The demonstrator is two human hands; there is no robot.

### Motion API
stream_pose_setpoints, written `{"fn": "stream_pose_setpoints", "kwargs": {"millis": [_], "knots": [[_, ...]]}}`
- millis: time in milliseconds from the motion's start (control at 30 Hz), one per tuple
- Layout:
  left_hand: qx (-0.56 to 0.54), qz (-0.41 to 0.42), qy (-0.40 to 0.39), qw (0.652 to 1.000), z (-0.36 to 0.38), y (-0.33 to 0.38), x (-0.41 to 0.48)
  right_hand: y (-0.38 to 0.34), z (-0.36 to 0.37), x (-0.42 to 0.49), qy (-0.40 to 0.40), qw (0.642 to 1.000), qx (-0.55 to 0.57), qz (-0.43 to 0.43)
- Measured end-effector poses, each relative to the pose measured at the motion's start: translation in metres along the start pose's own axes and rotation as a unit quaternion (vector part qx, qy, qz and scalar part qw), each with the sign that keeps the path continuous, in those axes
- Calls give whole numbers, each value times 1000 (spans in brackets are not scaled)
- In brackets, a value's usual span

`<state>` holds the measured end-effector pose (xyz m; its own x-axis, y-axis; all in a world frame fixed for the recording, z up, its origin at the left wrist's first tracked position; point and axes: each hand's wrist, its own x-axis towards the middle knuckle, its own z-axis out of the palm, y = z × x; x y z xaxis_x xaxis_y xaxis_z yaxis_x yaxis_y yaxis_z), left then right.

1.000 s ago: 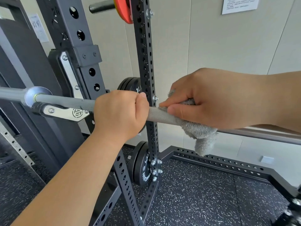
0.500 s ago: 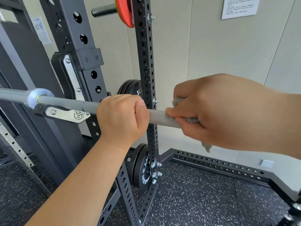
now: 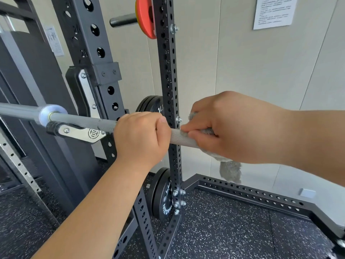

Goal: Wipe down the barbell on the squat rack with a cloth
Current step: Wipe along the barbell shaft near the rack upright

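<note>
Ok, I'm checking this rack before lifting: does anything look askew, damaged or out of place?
Nothing stands out. The barbell rests in its hook, the left hand grips it, the right hand holds the grey cloth round it.

Left hand [image 3: 141, 135] blocks barbell [image 3: 84, 123] leftward; upright [image 3: 169, 71] behind.

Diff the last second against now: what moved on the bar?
The right hand, gripping the cloth round the barbell, slid slightly toward the left hand, narrowing the gap. Left hand kept its grip; barbell stayed on the J-hook.
</note>
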<state>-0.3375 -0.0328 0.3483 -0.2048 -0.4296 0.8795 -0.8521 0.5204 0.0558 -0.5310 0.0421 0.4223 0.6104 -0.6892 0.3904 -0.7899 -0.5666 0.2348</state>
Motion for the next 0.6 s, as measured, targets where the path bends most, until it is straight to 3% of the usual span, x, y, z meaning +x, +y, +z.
{"fn": "stream_pose_setpoints", "kwargs": {"millis": [100, 167, 267, 367, 500, 600], "knots": [[11, -20, -43, 999, -4, 1, 1, -2, -3, 6, -19, 999, 24, 9], [22, -20, -72, 997, -8, 3, 3, -5, -2, 2, -36, 997, -61, -7], [53, -28, -118, 991, -10, 7, 9, -16, -5, -9, 10, 987, -157, -42], [65, -75, -170, 980, -10, 11, 17, -5, -3, -7, -16, 999, -28, 4], [74, -104, -286, 950, -15, 14, 34, 7, 14, -1, 32, 997, 69, -12], [77, -103, -310, 942, -18, 12, 38, 12, 5, -4, -27, 993, 113, -21]]}}
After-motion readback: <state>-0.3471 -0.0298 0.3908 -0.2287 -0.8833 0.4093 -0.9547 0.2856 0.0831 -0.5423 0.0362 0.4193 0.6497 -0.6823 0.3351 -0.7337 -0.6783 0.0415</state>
